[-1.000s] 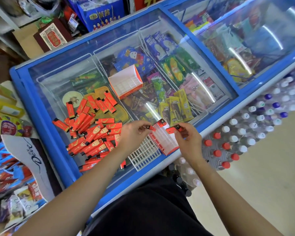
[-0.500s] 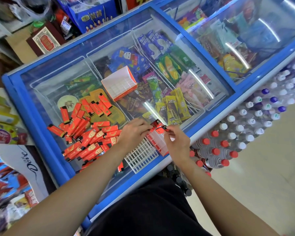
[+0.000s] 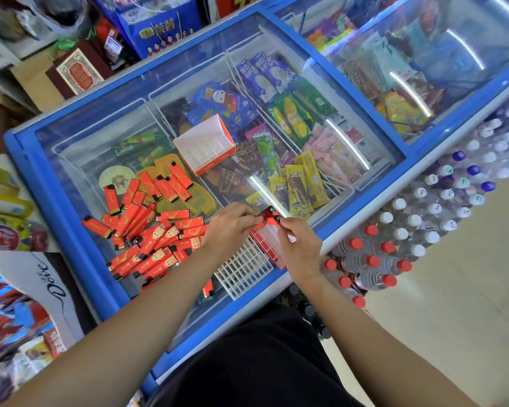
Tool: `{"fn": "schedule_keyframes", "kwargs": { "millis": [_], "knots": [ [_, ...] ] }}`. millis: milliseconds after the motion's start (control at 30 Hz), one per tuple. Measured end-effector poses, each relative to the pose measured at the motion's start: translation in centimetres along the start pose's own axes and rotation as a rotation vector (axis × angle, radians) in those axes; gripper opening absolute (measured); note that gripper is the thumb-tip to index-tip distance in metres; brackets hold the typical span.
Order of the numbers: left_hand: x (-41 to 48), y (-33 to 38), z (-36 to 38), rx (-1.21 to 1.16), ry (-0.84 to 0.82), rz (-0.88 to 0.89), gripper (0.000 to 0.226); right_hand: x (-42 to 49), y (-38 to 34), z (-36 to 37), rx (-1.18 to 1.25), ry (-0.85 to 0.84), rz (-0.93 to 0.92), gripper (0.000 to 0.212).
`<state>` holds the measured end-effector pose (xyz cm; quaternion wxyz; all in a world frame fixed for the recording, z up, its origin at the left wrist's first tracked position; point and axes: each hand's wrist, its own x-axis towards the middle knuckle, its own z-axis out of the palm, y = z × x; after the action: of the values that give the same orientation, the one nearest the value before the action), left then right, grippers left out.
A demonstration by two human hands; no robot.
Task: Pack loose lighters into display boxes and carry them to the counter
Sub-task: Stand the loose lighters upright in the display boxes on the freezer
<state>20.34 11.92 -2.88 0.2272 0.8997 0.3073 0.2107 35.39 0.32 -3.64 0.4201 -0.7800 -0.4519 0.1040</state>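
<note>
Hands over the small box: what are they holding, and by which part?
Left hand and right hand each pinch a red lighter near its end.

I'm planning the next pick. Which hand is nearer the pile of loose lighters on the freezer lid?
Left. The left hand sits at the right edge of the pile; the right hand is farther right, on the other side of the display box.

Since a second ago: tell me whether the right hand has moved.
Yes. The right hand, pinching a lighter, shifted left relative to the white grid, toward the left hand.
</note>
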Motion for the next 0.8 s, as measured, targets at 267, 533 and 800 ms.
{"fn": "schedule_keyframes", "kwargs": {
  "millis": [267, 533, 800],
  "knots": [
    [-0.7, 1.2, 0.1, -0.124, 0.003, -0.249, 0.023, 0.3, 0.9, 0.8, -0.081, 0.007, -0.086, 0.003],
    [-0.1, 1.9, 0.2, -0.223, 0.046, -0.439, 0.023, 0.8, 0.8, 1.3, -0.091, -0.091, -0.128, 0.009],
    [-0.1, 1.5, 0.6, -0.197, -0.017, -0.506, 0.022, 1.0, 0.2, -1.1, -0.369, -0.306, -0.287, 0.029]
  ]
}}
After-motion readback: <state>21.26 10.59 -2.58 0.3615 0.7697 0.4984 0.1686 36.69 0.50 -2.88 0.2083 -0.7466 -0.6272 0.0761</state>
